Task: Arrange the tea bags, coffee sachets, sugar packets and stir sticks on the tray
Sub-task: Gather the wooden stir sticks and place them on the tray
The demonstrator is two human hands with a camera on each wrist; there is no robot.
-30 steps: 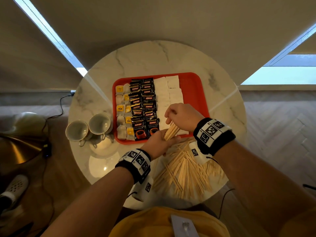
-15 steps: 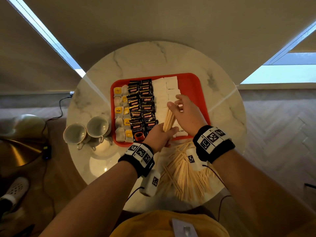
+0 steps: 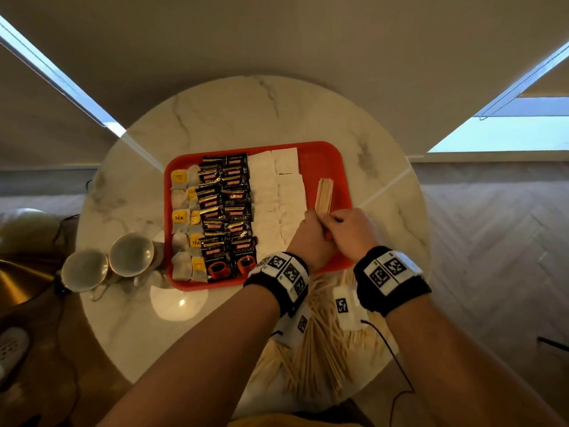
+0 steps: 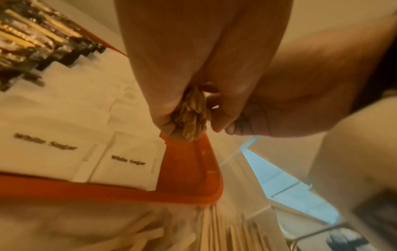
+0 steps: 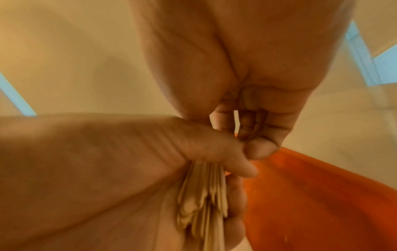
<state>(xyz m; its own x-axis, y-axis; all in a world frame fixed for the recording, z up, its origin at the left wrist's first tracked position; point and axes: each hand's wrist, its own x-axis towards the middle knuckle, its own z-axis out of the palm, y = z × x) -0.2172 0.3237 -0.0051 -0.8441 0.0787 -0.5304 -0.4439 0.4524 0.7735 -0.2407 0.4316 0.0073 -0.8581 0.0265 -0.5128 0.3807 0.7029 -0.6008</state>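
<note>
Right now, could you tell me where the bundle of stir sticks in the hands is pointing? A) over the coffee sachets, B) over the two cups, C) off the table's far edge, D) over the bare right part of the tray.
D: the bundle of stir sticks, held by the left hand and right hand, lies over the tray, right of the sugar packets.

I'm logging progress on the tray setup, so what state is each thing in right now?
Tray: filled in columns, right strip bare.
Tea bags: lined up on tray, leftmost.
Coffee sachets: overlapping rows on tray.
Sugar packets: laid flat on tray.
Stick bundle: gripped, over the bare strip.
Loose sticks: scattered on table.
Cups: tipped sideways.
Left hand: grips bundle.
Right hand: pinches bundle.
</note>
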